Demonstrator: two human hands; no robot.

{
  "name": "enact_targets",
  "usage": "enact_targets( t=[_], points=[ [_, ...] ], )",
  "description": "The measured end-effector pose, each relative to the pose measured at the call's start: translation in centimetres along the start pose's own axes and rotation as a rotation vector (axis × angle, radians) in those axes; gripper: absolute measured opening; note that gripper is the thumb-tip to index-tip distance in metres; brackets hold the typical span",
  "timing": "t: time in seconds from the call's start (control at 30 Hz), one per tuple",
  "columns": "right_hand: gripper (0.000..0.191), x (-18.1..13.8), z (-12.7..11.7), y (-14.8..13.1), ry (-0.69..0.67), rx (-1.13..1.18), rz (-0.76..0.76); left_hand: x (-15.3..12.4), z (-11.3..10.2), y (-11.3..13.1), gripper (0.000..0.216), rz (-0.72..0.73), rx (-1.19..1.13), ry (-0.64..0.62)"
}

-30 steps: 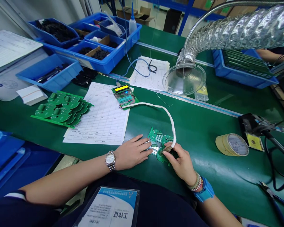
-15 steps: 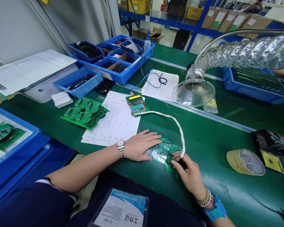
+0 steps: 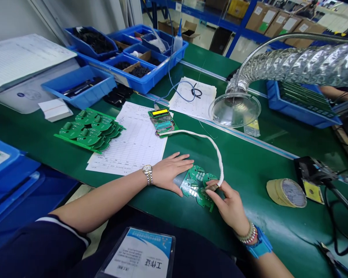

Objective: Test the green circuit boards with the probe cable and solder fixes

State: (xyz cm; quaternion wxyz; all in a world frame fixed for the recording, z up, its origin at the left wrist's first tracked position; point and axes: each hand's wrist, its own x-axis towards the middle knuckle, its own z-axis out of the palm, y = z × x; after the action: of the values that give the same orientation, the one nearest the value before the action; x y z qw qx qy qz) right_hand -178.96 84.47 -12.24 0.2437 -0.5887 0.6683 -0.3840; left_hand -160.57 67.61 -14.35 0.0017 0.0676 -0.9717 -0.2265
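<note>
A panel of green circuit boards (image 3: 193, 184) lies on the green table in front of me. My left hand (image 3: 168, 174) rests flat with its fingers stretched out, by the panel's left edge. Between thumb and fingers, my right hand (image 3: 227, 200) pinches a small brownish connector (image 3: 212, 187) against one of the boards. From that connector a white sleeved cable (image 3: 219, 154) loops up to a small programmer board (image 3: 162, 122) with a lit yellow display and a teal socket. Beneath the programmer board lies a printed sheet (image 3: 133, 146).
Stacked green boards (image 3: 88, 129) lie to the left. Blue parts bins (image 3: 150, 79) stand behind them. A fume extraction hood (image 3: 234, 110) hangs over the right side. A yellowish round tin (image 3: 286, 192), a soldering stand (image 3: 313, 177) and pliers (image 3: 329, 256) are at right.
The whole view has shifted slightly, bringing the pliers at the lower right more into sight. Both hands keep their positions at the panel, the right still pinching the connector.
</note>
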Motion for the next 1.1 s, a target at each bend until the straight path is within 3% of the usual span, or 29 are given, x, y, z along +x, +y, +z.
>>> enact_targets(
  t=[0.3,0.83,1.1],
  points=[
    [0.012,4.3,1.8,0.6,0.048,0.196,0.100,0.0,0.4,0.2,0.094,0.008,0.006,-0.004],
    [0.012,4.2,2.1,1.0,0.036,0.178,0.087,0.1,0.3,0.3,0.100,0.001,-0.017,-0.023],
    [0.010,5.0,2.1,0.6,0.027,0.048,0.015,0.2,0.1,0.3,0.100,-0.005,-0.020,-0.031]
  ],
)
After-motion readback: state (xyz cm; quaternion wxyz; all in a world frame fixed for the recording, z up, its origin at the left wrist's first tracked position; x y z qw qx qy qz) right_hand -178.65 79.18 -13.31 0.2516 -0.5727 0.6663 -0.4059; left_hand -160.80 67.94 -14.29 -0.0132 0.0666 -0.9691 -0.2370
